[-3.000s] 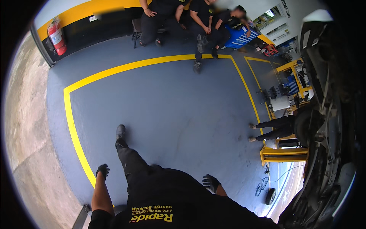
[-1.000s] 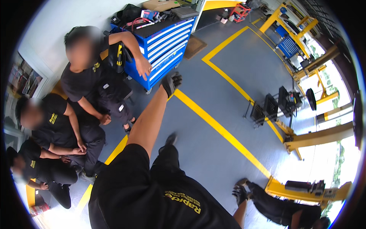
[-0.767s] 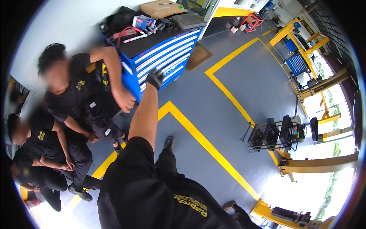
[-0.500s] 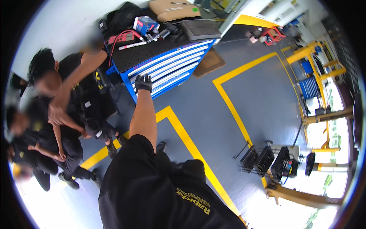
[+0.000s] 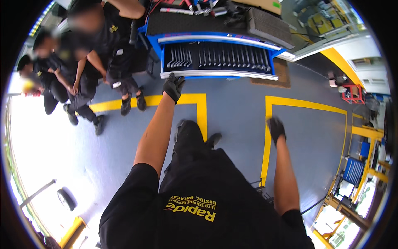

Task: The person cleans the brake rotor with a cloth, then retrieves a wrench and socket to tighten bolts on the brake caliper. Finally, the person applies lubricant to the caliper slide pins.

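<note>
My left hand point(image 5: 173, 88), in a dark glove, is at the left end of the silver front lip of a drawer point(image 5: 224, 75), its fingers curled against the lip. The drawer is pulled out of a blue tool cabinet point(image 5: 156, 43). Inside lie rows of wrenches point(image 5: 232, 57), shorter ones at the left and longer ones across the middle and right. My right hand point(image 5: 276, 129), also gloved, hangs over the floor to the right of my legs, apart from the cabinet. Its fingers are loosely extended and nothing shows in them.
On the cabinet top lie a white marker-like stick point(image 5: 176, 11), small tools and a grey case point(image 5: 269, 27). Several people in dark clothes stay at the left, one person point(image 5: 118, 54) close to the cabinet. Yellow lines point(image 5: 268, 137) mark the floor, and a brown mat point(image 5: 277, 74) lies beyond the drawer.
The wrench drawer has come out, with my left hand now at its lip. My right hand has come into view. The view has turned and moved nearer the cabinet.
</note>
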A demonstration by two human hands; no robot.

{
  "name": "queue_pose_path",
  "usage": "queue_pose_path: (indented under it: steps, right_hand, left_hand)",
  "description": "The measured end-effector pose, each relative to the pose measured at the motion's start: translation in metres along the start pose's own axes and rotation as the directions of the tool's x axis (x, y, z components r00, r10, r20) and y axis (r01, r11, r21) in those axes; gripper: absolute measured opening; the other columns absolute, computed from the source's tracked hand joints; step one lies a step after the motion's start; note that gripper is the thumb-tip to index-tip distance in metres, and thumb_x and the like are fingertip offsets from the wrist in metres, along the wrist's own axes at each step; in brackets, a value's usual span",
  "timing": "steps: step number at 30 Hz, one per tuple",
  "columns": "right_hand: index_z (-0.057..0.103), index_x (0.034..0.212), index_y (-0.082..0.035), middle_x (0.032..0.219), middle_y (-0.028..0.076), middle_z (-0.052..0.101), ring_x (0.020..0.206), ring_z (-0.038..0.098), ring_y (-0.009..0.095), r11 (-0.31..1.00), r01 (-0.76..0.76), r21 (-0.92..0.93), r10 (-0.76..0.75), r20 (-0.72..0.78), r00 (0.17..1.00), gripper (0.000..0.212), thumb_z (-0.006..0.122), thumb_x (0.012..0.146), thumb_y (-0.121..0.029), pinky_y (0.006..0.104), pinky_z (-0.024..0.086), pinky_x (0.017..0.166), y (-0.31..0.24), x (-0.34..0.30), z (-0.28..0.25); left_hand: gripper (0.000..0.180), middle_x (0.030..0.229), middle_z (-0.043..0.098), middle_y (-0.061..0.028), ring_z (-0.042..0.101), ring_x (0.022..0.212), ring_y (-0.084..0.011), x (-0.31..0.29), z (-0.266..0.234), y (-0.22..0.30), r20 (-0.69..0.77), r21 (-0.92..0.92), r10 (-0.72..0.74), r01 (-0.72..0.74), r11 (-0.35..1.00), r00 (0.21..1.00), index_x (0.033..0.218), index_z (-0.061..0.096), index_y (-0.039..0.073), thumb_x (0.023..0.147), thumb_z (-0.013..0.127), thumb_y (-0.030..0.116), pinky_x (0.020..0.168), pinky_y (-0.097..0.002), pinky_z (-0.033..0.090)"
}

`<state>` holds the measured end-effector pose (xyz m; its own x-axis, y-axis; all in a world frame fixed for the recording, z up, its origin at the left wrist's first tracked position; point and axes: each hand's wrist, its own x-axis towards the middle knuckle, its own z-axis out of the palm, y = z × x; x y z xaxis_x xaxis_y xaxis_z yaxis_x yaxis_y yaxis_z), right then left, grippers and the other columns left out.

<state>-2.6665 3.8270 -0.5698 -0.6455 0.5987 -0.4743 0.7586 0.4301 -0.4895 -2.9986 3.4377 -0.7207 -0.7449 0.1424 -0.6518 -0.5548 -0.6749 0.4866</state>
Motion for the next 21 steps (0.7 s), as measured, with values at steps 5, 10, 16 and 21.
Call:
queue_pose_path:
  steps: [5, 10, 16, 21]
  right_hand:
    - [0.069, 0.111, -0.008, 0.091, 0.011, 0.071, 0.083, 0.067, 0.022, 0.926, 0.377, -0.03, -0.351, 0.301, 0.887, 0.033, 0.056, 0.103, -0.037, 0.0338, 0.052, 0.078, -0.155, 0.071, 0.058]
    - [0.072, 0.112, -0.011, 0.103, 0.016, 0.074, 0.099, 0.071, 0.032, 0.902, 0.418, -0.107, -0.379, 0.269, 0.886, 0.036, 0.056, 0.099, -0.04, 0.0403, 0.053, 0.089, -0.189, 0.116, 0.141]
    - [0.073, 0.109, -0.012, 0.1, 0.017, 0.075, 0.099, 0.072, 0.035, 0.948, 0.21, -0.238, -0.186, 0.122, 0.975, 0.031, 0.062, 0.094, -0.037, 0.0439, 0.056, 0.087, -0.156, 0.121, 0.114]
    - [0.074, 0.107, -0.012, 0.093, 0.013, 0.076, 0.093, 0.074, 0.026, 0.968, 0.156, -0.199, -0.175, -0.079, 0.981, 0.03, 0.064, 0.094, -0.037, 0.0405, 0.056, 0.087, -0.069, 0.133, 0.051]
  left_hand:
    - [0.034, 0.115, 0.069, -0.0105, 0.071, 0.102, -0.0284, -0.048, -0.039, -0.015, -0.02, 0.265, -0.126, 0.127, 0.956, 0.992, 0.121, 0.057, 0.01, 0.106, 0.058, 0.04, 0.093, -0.0442, 0.059]
    - [0.043, 0.079, 0.07, -0.01, 0.068, 0.064, -0.023, -0.094, -0.034, 0.022, -0.111, 0.772, -0.212, 0.219, 0.597, 0.971, 0.099, 0.065, 0.003, 0.101, 0.061, 0.046, 0.064, -0.0369, 0.057]
    - [0.041, 0.08, 0.07, -0.0101, 0.067, 0.068, -0.0204, -0.121, -0.04, 0.031, 0.014, 0.962, -0.209, 0.045, 0.271, 0.978, 0.097, 0.066, 0.0, 0.104, 0.054, 0.038, 0.066, -0.0348, 0.053]
    - [0.035, 0.08, 0.069, -0.009, 0.066, 0.069, -0.0185, -0.141, -0.038, 0.015, 0.115, 0.989, -0.13, -0.101, 0.112, 0.985, 0.099, 0.066, 0.0, 0.106, 0.049, 0.031, 0.067, -0.0327, 0.053]
